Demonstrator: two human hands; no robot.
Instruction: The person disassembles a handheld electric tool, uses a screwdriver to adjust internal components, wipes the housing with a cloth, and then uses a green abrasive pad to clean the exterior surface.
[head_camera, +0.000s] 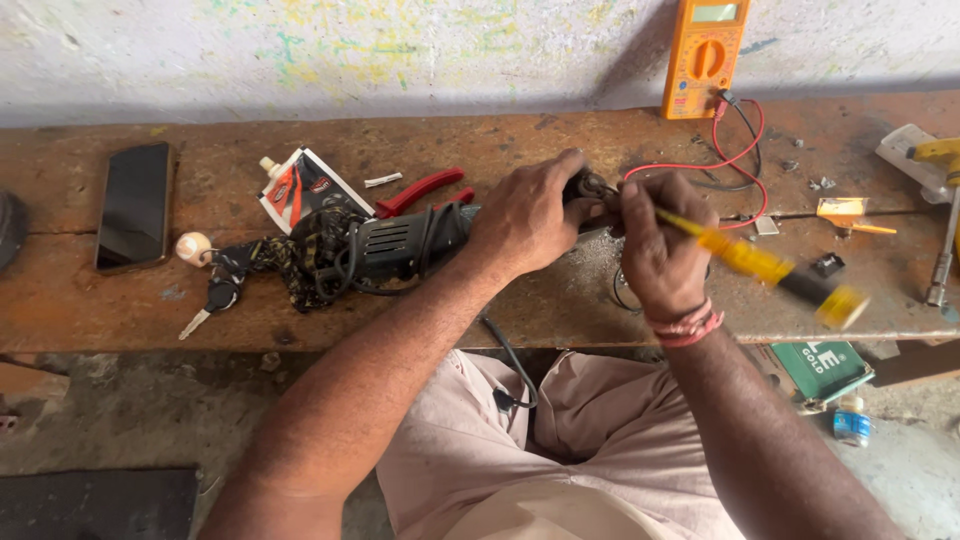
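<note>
The left hand (527, 215) is clenched over the front of a dark power tool (415, 243) lying on the rusty bench (600, 310), its cord bunched to the left. The right hand (655, 240) grips a yellow screwdriver (745, 260), tip at the tool's head. An orange meter (703, 55) leans against the far wall; a phone (133, 205) lies far left.

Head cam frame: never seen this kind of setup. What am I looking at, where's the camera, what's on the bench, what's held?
The one camera sits on the person's head, looking down at their own bare hands over a worn wooden bench. The left hand grips a dark power tool, likely an angle grinder. The right hand holds a yellow-handled screwdriver at the tool's front end. Also on the bench: an orange multimeter with leads, a phone, red-handled pliers, keys, and a glue sachet.
</note>
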